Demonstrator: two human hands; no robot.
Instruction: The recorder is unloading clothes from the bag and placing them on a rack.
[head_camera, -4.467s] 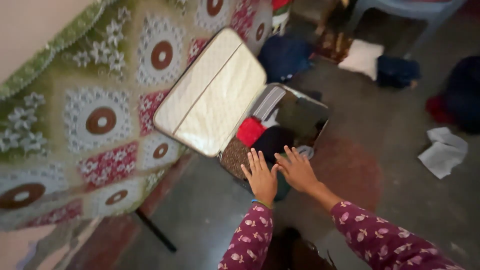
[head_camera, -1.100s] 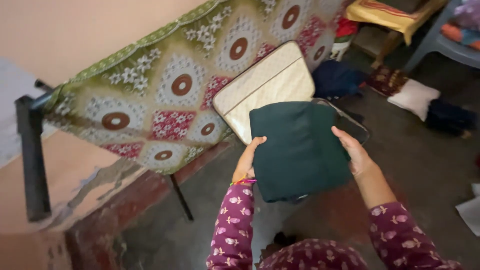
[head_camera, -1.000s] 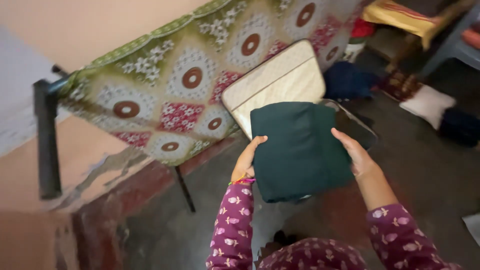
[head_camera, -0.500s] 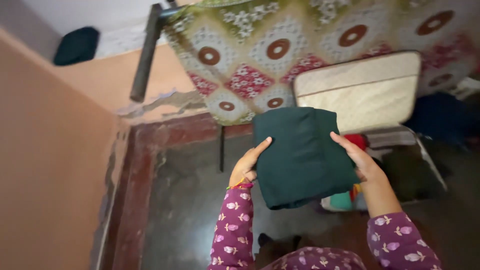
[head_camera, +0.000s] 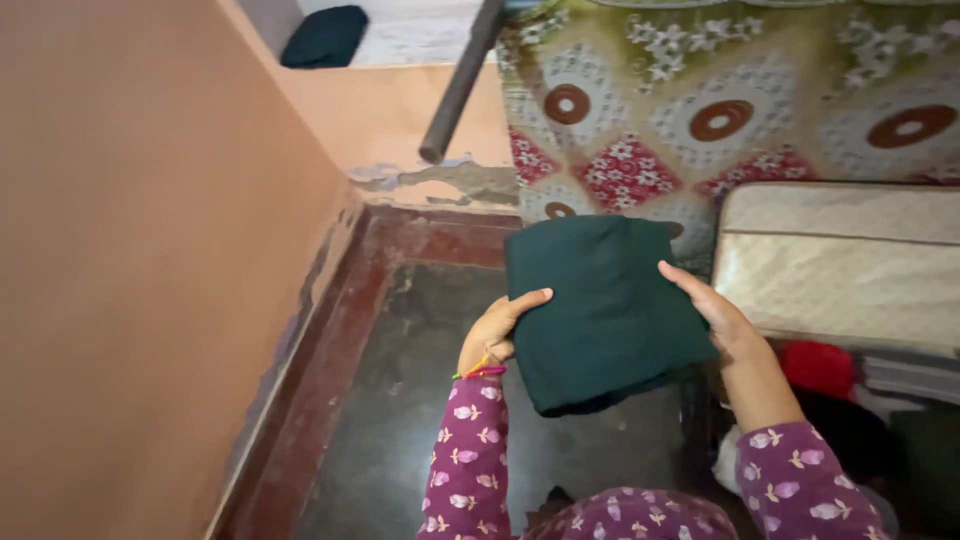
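Note:
A folded dark green cloth is held up flat between both hands above the floor. My left hand grips its left edge, thumb on top. My right hand holds the right edge with fingers stretched along it. Both arms wear maroon flower-print sleeves. To the right stands an open suitcase with its cream quilted lid raised; red and dark clothes lie inside it, partly hidden by my right arm.
A patterned green, red and brown bedcover hangs behind the suitcase. A dark metal bed post slants at the top. An orange wall fills the left side. A dark bundle sits on a ledge above. Dark floor lies below.
The view has swung left: the wall now fills the left and the suitcase has slid to the right edge. Both hands keep the green cloth in the same grip.

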